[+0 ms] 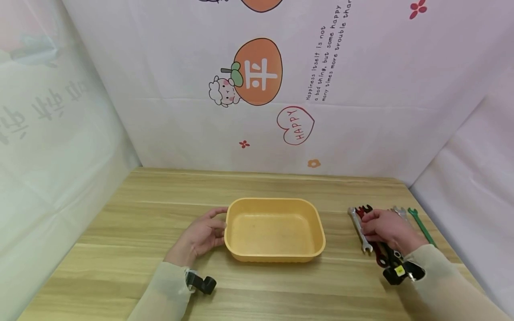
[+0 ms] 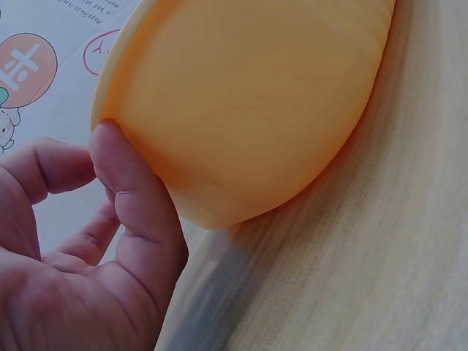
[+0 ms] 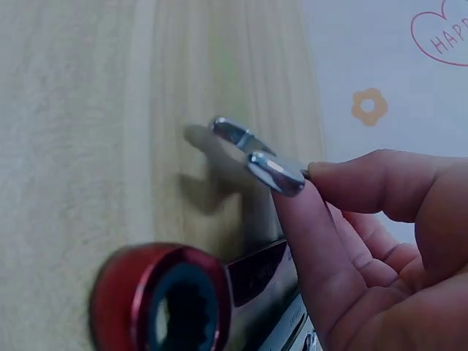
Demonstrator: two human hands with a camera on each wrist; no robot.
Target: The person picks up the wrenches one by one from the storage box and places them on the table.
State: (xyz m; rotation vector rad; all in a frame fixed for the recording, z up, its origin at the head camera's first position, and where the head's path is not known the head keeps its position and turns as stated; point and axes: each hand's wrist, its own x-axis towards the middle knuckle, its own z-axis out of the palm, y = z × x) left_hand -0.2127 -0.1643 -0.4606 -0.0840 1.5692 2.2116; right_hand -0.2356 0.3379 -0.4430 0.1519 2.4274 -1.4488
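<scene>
A yellow plastic basin point(image 1: 277, 234) stands on the table with nothing inside. At its left end my left hand point(image 1: 205, 234) holds the rim; in the left wrist view the thumb and a finger point(image 2: 64, 167) meet there, against the outer wall point(image 2: 248, 110). Over on the right, my right hand point(image 1: 389, 227) pinches a silver open-ended wrench point(image 1: 358, 227) between thumb and index finger. The right wrist view shows its shiny open jaw end point(image 3: 274, 174) raised off the tabletop. Below that hand lies a red wrench point(image 3: 117, 292), its ring end toward the camera.
More wrenches lie partly hidden under my right hand, including a silver one point(image 1: 399, 211). A green wrench point(image 1: 421, 227) lies at the table's right edge. Printed white cloth point(image 1: 180, 125) hangs behind the wooden table point(image 1: 172, 187) and on both sides.
</scene>
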